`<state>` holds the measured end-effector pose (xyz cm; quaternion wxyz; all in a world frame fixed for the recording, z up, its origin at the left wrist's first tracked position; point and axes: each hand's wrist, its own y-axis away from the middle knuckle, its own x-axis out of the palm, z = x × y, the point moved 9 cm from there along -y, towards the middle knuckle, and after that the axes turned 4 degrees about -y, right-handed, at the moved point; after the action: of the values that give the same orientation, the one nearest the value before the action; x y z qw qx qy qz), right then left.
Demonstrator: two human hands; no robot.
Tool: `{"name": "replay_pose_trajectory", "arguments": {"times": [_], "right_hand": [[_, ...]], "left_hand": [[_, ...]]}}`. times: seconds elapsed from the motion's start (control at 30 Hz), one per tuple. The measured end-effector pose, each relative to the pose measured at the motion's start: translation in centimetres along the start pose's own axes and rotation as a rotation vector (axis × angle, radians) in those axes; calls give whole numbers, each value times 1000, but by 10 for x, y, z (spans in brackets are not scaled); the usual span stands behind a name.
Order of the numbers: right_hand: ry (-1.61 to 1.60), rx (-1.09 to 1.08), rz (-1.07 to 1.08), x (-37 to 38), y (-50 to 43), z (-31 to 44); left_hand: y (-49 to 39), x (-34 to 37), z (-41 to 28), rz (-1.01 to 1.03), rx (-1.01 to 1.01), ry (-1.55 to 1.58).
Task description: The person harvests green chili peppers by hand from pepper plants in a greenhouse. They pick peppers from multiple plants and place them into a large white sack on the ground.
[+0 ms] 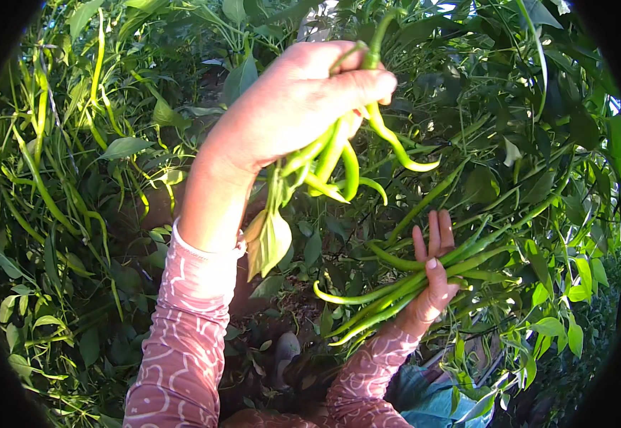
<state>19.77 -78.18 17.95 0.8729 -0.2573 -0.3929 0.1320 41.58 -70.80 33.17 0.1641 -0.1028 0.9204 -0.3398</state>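
My left hand (pixel 294 101), raised high near the top middle, grips several green chili peppers (pixel 334 152) whose curved tips hang below the palm. One curved pepper (pixel 396 140) is pinched between thumb and forefinger, its stem pointing up. A pale green leaf (pixel 272 241) hangs below this hand. Lower and to the right, my right hand (pixel 431 299) holds a bunch of long green chili peppers (pixel 380 302) under its thumb, with three fingers stretched upward. The bunch lies roughly crosswise, ends sticking out on both sides of the hand.
Leafy pepper plants crowd both sides. Long peppers (pixel 40 187) hang among the left foliage (pixel 123 147). On the right, leafy branches (pixel 551 326) reach close to my right forearm. Shaded soil and a grey shoe (pixel 287 348) show below, beside teal cloth (pixel 439 409) at lower right.
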Motion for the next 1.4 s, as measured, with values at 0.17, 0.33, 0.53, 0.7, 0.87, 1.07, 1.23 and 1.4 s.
{"name": "replay_pose_trajectory", "arguments": {"times": [0.17,0.33,0.53,0.7,0.87,1.07,1.23,1.4], "right_hand": [[-11,-19,14,-4,1,1],[-93,132,98,-4,-5,-29],[235,333,18,-6,8,-61],[310,246,30,16,18,-63],[361,190,63,21,14,-76],[176,225,219,24,12,-64],[75,226,214,21,4,-34],[60,175,124,19,5,-24]], "left_hand": [[65,-30,31,-3,-273,308],[122,12,31,-89,-415,717],[148,203,-47,327,-625,1143],[192,377,-96,660,-790,1176],[243,484,-85,1049,-811,578],[204,322,-71,674,-89,288],[198,122,15,-143,-271,375],[172,59,130,-292,-261,-234]]}}
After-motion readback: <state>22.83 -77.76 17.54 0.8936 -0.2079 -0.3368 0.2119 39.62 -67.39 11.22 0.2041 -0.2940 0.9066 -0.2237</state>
